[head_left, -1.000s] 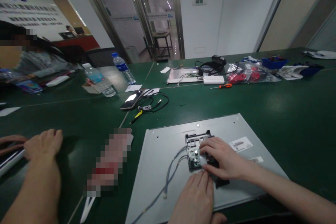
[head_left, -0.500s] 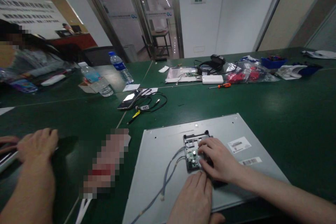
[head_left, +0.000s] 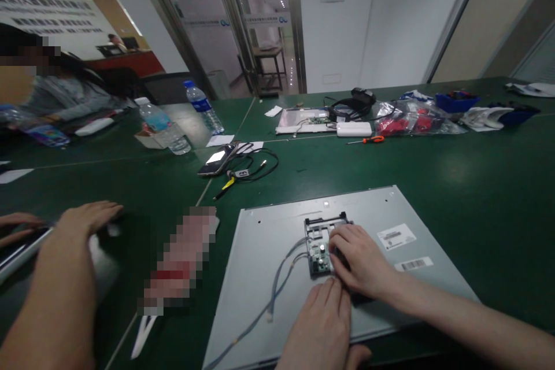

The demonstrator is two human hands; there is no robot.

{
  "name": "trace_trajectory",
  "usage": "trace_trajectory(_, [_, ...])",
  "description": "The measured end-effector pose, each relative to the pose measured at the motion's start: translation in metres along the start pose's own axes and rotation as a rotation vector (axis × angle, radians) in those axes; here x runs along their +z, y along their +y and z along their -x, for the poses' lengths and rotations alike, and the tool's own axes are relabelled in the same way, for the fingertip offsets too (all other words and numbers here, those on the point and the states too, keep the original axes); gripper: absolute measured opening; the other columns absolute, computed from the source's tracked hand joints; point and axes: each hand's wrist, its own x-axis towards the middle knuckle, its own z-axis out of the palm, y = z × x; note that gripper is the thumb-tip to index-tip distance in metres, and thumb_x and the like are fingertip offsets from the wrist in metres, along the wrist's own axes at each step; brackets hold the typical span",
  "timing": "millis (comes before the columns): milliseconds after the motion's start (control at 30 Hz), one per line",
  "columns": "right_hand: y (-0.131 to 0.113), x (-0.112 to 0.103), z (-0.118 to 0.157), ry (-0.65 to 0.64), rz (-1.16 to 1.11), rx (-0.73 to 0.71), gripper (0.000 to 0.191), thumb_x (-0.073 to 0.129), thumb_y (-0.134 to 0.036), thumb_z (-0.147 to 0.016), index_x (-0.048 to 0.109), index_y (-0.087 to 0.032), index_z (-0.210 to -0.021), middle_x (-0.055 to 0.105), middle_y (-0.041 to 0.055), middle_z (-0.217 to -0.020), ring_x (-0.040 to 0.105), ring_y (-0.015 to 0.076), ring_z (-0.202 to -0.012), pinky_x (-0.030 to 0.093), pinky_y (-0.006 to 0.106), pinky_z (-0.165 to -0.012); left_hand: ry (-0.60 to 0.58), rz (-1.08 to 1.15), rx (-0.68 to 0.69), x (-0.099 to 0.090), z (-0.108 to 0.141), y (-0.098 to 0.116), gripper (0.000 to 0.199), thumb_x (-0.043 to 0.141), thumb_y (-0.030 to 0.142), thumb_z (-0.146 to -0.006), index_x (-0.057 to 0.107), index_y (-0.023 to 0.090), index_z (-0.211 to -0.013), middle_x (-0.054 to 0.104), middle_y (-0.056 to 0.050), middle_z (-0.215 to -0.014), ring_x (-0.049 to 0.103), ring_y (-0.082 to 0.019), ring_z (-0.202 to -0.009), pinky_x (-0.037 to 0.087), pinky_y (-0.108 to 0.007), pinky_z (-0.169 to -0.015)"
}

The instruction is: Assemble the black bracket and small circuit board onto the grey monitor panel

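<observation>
A large flat grey metal panel (head_left: pixel 255 266), which looks like the back of a display panel, lies in front of me. Near its middle sits a green circuit board (head_left: pixel 321 255) in a black frame (head_left: pixel 318 273). My right hand (head_left: pixel 359 257) curls its fingers over the frame's right side, covering that part. My left hand (head_left: pixel 318 324) lies low on the panel, fingers stretched side by side, tips at the frame's lower edge. Its thumb is apart, near the panel's front edge. Grey cables (head_left: pixel 277 286) run from the board's left side across the panel.
At left, another person's arm (head_left: pixel 60 289) reaches over the table beside a blurred-out pinkish item (head_left: pixel 184 254). Beyond the panel lie a phone (head_left: pixel 217 161), black cables (head_left: pixel 269 167), an orange screwdriver (head_left: pixel 373 140) and plastic bags (head_left: pixel 416 118). Bottles (head_left: pixel 203 107) stand further left.
The other person's hand at left has moved right and its fingers have stretched out. My hands keep nearly the same place on the panel. The whole view has shifted slightly.
</observation>
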Motion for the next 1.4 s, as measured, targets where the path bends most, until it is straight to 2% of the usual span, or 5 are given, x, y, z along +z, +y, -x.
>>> trace_trajectory(333, [0.001,0.000,0.001,0.017,-0.010,-0.025,0.010,0.057,-0.011,-0.088,0.058,-0.020,-0.092,0.064,0.0070,-0.100,0.056,0.0255,-0.097,0.043,0.041,-0.086,0.008,0.014,-0.003,-0.006,0.003,0.005,0.064,0.068,0.048,-0.088,0.057,0.004,-0.134,0.059,-0.023,-0.134,0.054,-0.038,-0.123,0.043,-0.050,-0.110])
trace_trajectory(800, [0.005,-0.005,0.002,0.003,-0.082,-0.045,0.009,0.058,-0.013,-0.091,0.063,-0.020,-0.095,0.066,0.0061,-0.103,0.058,0.0243,-0.100,0.044,0.042,-0.090,0.024,0.017,0.009,-0.010,0.003,0.002,0.055,0.066,0.046,-0.090,0.059,0.011,-0.131,0.062,-0.017,-0.132,0.057,-0.035,-0.120,0.045,-0.050,-0.108])
trace_trajectory(1067, [0.018,-0.011,0.003,-0.039,-0.124,-0.119,0.013,0.055,-0.017,-0.097,0.067,-0.020,-0.102,0.068,0.0058,-0.109,0.059,0.0224,-0.104,0.044,0.042,-0.094,0.012,0.018,0.019,-0.022,0.006,0.001,0.059,0.064,0.045,-0.092,0.056,0.008,-0.137,0.058,-0.019,-0.139,0.054,-0.036,-0.127,0.043,-0.051,-0.112])
trace_trajectory(1267, [0.019,-0.014,0.002,-0.041,-0.156,-0.113,0.016,0.055,-0.015,-0.097,0.066,-0.021,-0.107,0.069,0.0048,-0.109,0.060,0.0211,-0.105,0.045,0.041,-0.095,0.005,0.023,0.036,-0.024,0.007,0.000,0.063,0.064,0.046,-0.093,0.053,0.005,-0.140,0.053,-0.020,-0.145,0.050,-0.036,-0.134,0.040,-0.050,-0.116])
trace_trajectory(1400, [0.020,-0.015,0.001,-0.035,-0.198,-0.102,0.013,0.057,-0.015,-0.096,0.067,-0.021,-0.102,0.070,0.0049,-0.111,0.061,0.0207,-0.106,0.045,0.041,-0.097,0.000,0.029,0.045,-0.024,0.005,-0.001,0.065,0.064,0.046,-0.092,0.053,0.005,-0.141,0.053,-0.021,-0.146,0.049,-0.036,-0.135,0.040,-0.050,-0.116])
